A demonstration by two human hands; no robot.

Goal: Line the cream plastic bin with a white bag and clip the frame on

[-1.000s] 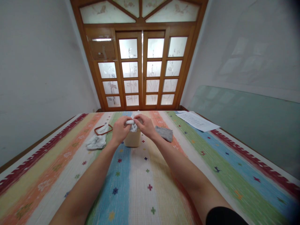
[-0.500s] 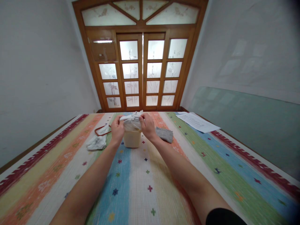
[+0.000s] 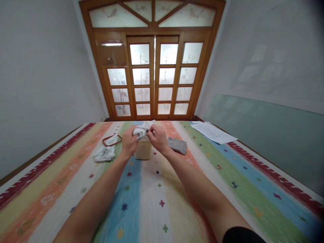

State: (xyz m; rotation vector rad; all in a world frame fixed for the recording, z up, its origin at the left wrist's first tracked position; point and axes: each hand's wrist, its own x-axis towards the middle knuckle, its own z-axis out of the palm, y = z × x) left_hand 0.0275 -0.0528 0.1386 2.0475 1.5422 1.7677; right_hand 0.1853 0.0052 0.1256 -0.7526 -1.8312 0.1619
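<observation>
My left hand [image 3: 130, 140] is closed around one side of a crumpled white plastic bag [image 3: 141, 131]. Opposite it, my right hand [image 3: 157, 137] pinches the bag's other side with bent fingers. The bag is bunched up between both hands, just above a small pale yellow bin [image 3: 143, 150] that stands upright on the table. Whether the bag's lower part reaches into the bin, I cannot tell. To the left, a brown rectangular ring [image 3: 111, 145] lies partly over another crumpled white plastic bag [image 3: 104, 154].
A folded grey cloth [image 3: 177, 145] lies right of my right hand. Printed paper sheets [image 3: 214, 132] rest near the table's right edge. A striped, patterned tablecloth [image 3: 149, 209] covers the table. Wooden doors with glass panes [image 3: 166, 76] stand beyond it.
My hands have drawn slightly closer together, the left moving right. The white bag, spread wider between them before, is now bunched more tightly. The bin has stayed in place.
</observation>
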